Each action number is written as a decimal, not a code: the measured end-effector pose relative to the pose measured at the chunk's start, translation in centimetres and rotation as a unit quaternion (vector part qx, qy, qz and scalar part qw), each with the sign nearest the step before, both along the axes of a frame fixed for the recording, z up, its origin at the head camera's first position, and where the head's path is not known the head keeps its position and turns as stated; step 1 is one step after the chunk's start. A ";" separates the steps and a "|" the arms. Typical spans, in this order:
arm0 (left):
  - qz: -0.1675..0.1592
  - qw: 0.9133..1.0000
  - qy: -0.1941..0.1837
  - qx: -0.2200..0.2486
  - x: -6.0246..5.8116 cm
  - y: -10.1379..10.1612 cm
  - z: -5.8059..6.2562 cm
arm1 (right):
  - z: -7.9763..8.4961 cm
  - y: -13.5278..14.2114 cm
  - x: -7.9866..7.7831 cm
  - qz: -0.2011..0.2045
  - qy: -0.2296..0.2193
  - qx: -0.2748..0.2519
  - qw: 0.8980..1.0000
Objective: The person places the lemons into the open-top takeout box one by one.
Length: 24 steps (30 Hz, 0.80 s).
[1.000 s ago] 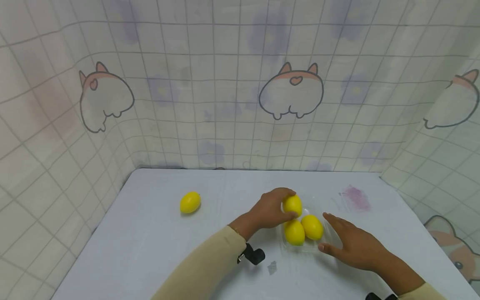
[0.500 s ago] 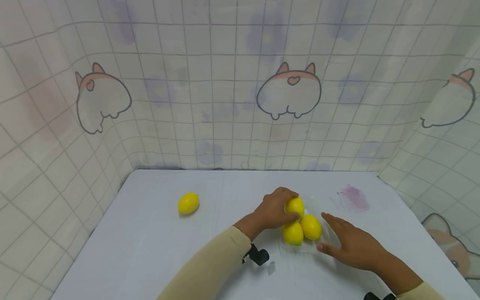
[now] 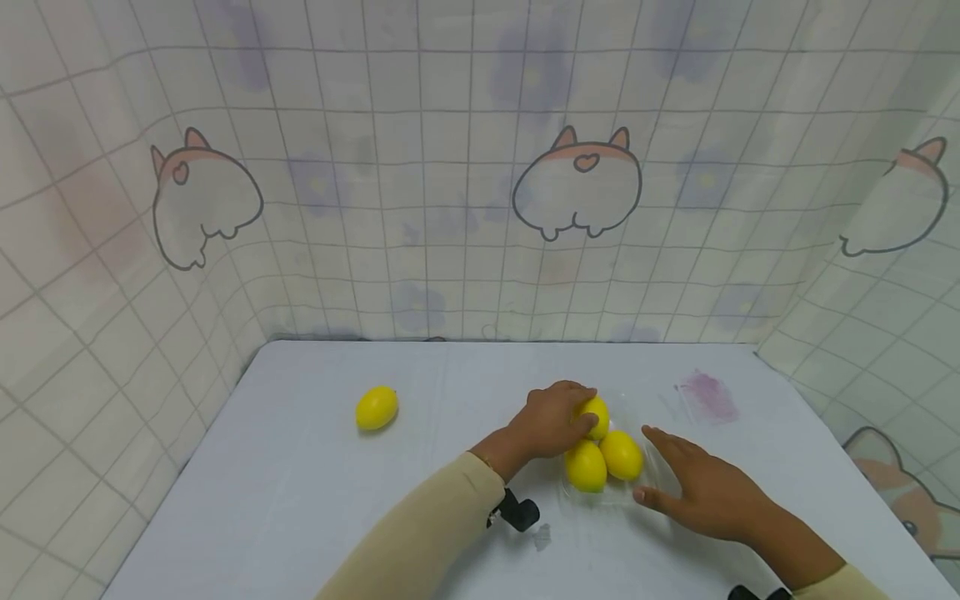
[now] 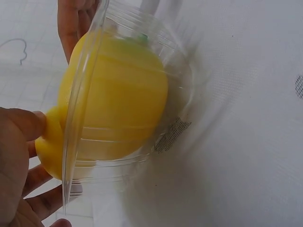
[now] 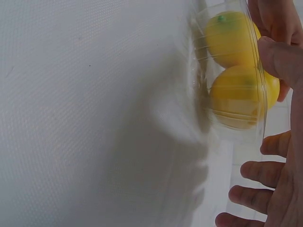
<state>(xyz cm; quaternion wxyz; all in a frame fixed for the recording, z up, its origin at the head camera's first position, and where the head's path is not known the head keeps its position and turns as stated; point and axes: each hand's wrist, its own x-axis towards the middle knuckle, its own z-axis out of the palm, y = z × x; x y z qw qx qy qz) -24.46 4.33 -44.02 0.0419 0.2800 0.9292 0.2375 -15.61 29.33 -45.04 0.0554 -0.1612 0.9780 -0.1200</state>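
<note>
My left hand (image 3: 551, 421) holds a yellow lemon (image 3: 597, 416) at the back left of a clear plastic container, thumb and fingers around it. Two more lemons, the front one (image 3: 586, 467) and the right one (image 3: 622, 455), sit inside the container (image 4: 182, 90). In the left wrist view, the held lemon (image 4: 49, 149) shows beyond the rim, partly hidden behind a larger-looking lemon (image 4: 120, 99) seen through the wall. My right hand (image 3: 708, 492) is spread at the container's right side, fingers extended and holding nothing; its thumb (image 5: 274, 54) overlaps the rim in the right wrist view.
A single lemon (image 3: 377, 408) lies on the white table (image 3: 285, 500) to the left. A pinkish stain (image 3: 708, 396) marks the back right, and a small grey patch (image 3: 542, 537) lies before the container. A patterned curtain (image 3: 450, 167) encloses the back and sides.
My left hand has shifted a little to the right and then lower with its lemon, which now sits closer to the other two. The right hand stays about where it was.
</note>
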 end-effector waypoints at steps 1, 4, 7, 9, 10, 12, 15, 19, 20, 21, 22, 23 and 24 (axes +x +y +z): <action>0.001 1.000 0.003 -0.003 0.0 0.1 0.0 | 0.0 0.0 0.0 0.000 -0.001 0.000 1.000; 0.012 1.000 0.000 -0.001 0.1 0.3 0.0 | 0.0 0.0 0.1 -0.003 -0.003 0.000 1.000; 0.024 1.000 -0.005 0.002 0.0 0.4 0.0 | 0.1 -0.1 0.1 -0.003 -0.004 -0.001 1.000; 0.031 1.000 -0.005 0.000 0.0 0.5 -0.1 | 0.1 -0.1 0.2 -0.002 -0.003 -0.002 1.000; 0.034 0.999 -0.005 -0.002 -0.1 0.5 -0.1 | 0.2 -0.1 0.2 -0.002 -0.003 -0.002 1.000; 0.041 0.999 -0.003 -0.008 -0.1 0.6 -0.3 | 0.2 -0.1 0.2 -0.002 -0.004 -0.003 1.000; 0.045 0.999 0.004 -0.018 -0.2 0.7 -0.7 | 0.2 -0.1 0.2 -0.003 -0.003 0.000 1.000; 0.041 0.999 0.013 -0.026 -0.4 0.8 -1.2 | 0.2 -0.1 0.3 -0.004 -0.004 -0.001 1.000; 0.040 0.999 0.013 -0.024 -0.5 0.8 -1.2 | 0.2 -0.1 0.3 -0.005 -0.003 -0.002 1.000; 0.039 0.999 0.014 -0.022 -0.5 0.7 -1.2 | 0.2 -0.1 0.3 -0.005 -0.003 -0.002 1.000; 0.039 0.999 0.012 -0.020 -0.5 0.7 -1.2 | 0.2 -0.1 0.3 -0.005 -0.003 -0.001 1.000; 0.037 0.999 0.010 -0.016 -0.5 0.6 -1.2 | 0.2 -0.1 0.3 -0.006 -0.004 0.000 1.000; 0.034 0.999 0.008 -0.011 -0.5 0.5 -1.2 | 0.2 -0.1 0.2 -0.006 -0.004 0.001 1.000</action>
